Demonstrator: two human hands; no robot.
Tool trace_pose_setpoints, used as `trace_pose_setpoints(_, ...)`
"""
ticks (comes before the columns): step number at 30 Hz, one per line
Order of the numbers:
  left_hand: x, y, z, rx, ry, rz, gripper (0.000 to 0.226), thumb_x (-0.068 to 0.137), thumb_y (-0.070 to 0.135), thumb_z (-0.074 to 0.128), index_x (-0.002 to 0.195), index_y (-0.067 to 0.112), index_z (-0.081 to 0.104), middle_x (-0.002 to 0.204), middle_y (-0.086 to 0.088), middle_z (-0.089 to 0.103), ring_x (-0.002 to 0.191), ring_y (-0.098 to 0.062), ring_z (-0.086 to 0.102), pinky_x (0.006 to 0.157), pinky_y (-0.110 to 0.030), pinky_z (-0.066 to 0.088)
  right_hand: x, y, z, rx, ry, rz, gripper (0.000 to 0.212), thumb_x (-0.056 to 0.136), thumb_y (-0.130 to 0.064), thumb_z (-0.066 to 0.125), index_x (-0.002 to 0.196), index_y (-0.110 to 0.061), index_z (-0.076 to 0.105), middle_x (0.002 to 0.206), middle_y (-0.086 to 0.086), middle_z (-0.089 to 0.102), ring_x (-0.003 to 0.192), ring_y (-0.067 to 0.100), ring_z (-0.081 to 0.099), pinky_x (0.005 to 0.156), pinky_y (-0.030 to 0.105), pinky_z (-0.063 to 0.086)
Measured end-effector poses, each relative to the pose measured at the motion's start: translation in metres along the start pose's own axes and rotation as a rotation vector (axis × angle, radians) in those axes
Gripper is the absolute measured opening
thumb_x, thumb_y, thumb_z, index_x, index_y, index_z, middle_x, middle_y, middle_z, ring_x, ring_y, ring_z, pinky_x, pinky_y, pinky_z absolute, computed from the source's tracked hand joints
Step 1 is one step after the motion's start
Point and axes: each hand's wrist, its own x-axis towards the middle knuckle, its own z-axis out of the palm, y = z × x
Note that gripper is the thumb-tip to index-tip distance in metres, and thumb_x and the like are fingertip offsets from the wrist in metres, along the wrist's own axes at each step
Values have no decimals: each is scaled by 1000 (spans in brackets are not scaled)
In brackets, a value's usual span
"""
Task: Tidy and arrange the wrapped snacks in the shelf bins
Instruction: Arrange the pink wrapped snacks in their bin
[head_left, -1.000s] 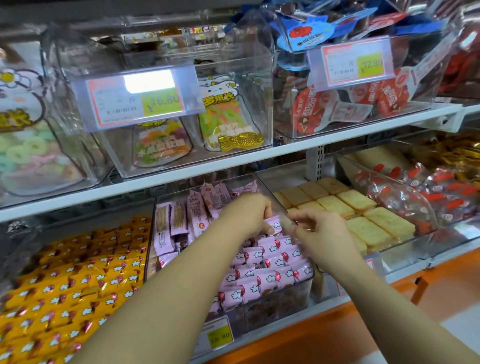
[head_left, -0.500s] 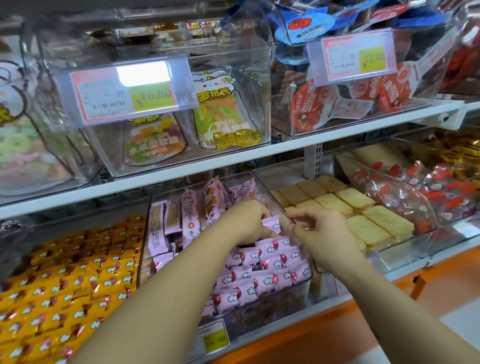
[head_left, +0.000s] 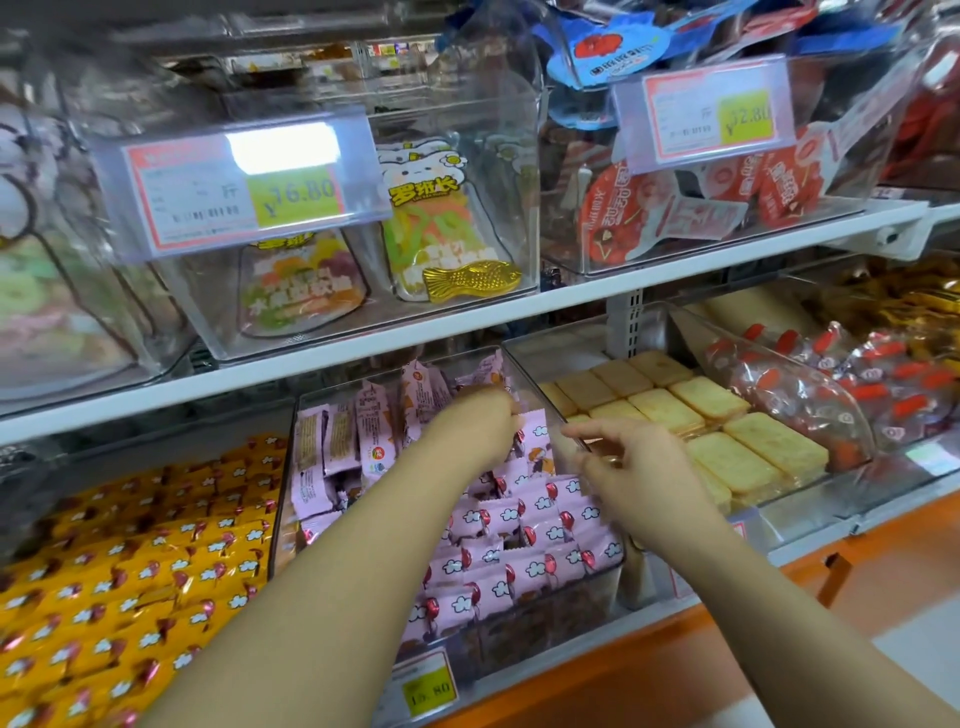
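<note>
Down in the clear middle bin (head_left: 561, 613), the left hand (head_left: 480, 423) curls its fingers on an upright pink wrapped snack (head_left: 536, 441) above the rows of pink packets (head_left: 519, 545). Just beside it, apart, the right hand (head_left: 641, 470) hovers with bent fingers; I cannot tell whether it pinches anything.

The left hand (head_left: 478, 421) hides its fingertips; price tag (head_left: 234, 192) print blurs.

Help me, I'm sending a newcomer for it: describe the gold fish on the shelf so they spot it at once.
Look along the upper white shelf to the clear bin above the pink snacks. The gold fish lies in its front right corner, against a packet of green and orange sweets. It alone is shiny gold and fish-shaped; its neighbours are flat printed packets.
</note>
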Motion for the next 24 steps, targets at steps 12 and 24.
trace_pose_setpoints(12, 14, 5, -1, 15, -46, -86, 34, 93, 4, 49, 126, 7, 57, 118, -11, 61, 104, -26, 60, 88, -31, 51, 5, -1, 18, -373, -176, -113, 47, 97, -20, 40, 144, -27, 35, 153, -1, 22, 136, 18, 30, 104, 30, 35)
trace_pose_setpoints(24, 19, 6, 18, 114, 58, -106, 35, 86, -4, 54, 120, 6, 58, 112, -14, 59, 100, -27, 60, 80, -32, 48, 8, 5, 17, -340, -198, -156, 53, 96, -17, 38, 146, -31, 27, 139, -1, 38, 120, 16, 43, 95, 29, 38)
